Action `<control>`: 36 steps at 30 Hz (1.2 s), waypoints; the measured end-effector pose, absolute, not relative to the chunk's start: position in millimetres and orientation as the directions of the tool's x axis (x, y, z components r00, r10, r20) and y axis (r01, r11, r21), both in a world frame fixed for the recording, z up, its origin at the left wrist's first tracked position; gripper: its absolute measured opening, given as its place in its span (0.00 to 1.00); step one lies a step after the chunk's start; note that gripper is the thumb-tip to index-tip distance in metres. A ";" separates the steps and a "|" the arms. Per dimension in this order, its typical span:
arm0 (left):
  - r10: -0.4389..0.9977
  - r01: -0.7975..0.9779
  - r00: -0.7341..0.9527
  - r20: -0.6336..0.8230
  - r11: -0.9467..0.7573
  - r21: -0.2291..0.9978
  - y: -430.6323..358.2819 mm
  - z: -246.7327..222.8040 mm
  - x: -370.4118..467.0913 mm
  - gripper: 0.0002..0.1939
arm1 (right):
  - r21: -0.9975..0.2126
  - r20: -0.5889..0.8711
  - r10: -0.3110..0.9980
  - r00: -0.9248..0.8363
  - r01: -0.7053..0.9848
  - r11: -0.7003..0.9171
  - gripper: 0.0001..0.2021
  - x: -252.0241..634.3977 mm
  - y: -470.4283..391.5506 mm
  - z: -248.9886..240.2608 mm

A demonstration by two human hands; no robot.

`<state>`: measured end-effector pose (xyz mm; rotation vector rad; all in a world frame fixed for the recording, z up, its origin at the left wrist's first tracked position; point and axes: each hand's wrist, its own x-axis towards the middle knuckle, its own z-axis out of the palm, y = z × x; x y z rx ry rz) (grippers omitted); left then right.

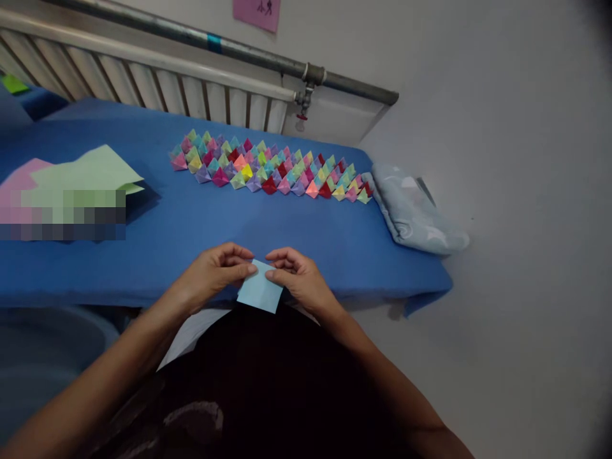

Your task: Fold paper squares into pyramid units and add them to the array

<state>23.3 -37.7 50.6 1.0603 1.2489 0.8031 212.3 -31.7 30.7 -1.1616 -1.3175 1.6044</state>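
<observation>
A small light blue sheet of paper is held up near the front edge of the blue-covered table. My left hand pinches its upper left corner between thumb and fingers. On the upper right edge, my right hand grips the same sheet in a like pinch. Whether the sheet is folded double cannot be made out. Beyond my hands, many small folded paper pieces in mixed colours stand in rows along the back of the table.
Larger pink and green paper sheets lie at the left, partly blurred out. A folded grey-blue cloth rests at the table's right end. Behind runs a radiator with a metal pipe. A blue tub is at lower left.
</observation>
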 end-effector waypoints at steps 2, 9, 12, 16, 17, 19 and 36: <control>0.907 0.069 0.202 -0.370 0.364 0.929 -40.2 47.4 22.5 0.15 | -0.984 -0.164 0.951 -0.262 -0.030 -0.178 0.13 212.1 -32.6 28.5; 0.881 0.116 0.289 -0.374 0.355 0.928 -25.6 46.1 23.7 0.14 | -0.992 -0.118 0.948 -0.296 -0.005 -0.126 0.16 210.4 -18.8 27.2; 0.884 0.098 0.288 -0.369 0.356 0.929 0.0 43.7 25.6 0.15 | -0.999 -0.049 0.980 -0.195 0.006 -0.049 0.15 211.5 4.4 21.0; 0.899 0.120 0.267 -0.346 0.325 0.938 43.9 38.0 28.6 0.14 | -0.999 -0.012 0.991 -0.137 0.037 -0.007 0.13 213.5 47.1 9.9; 0.904 0.145 0.254 -0.345 0.317 0.937 55.4 37.2 29.2 0.14 | -0.998 -0.010 0.991 -0.136 0.064 -0.001 0.12 213.6 58.8 7.6; 0.913 0.236 0.211 -0.350 0.300 0.924 77.8 36.4 29.7 0.12 | -0.990 -0.001 0.991 -0.133 0.141 0.018 0.10 212.9 82.3 4.1; 0.963 0.847 0.253 -0.088 -0.177 0.502 141.8 7.7 25.7 0.16 | -0.489 0.082 0.914 -0.397 0.783 0.383 0.10 223.5 151.9 2.6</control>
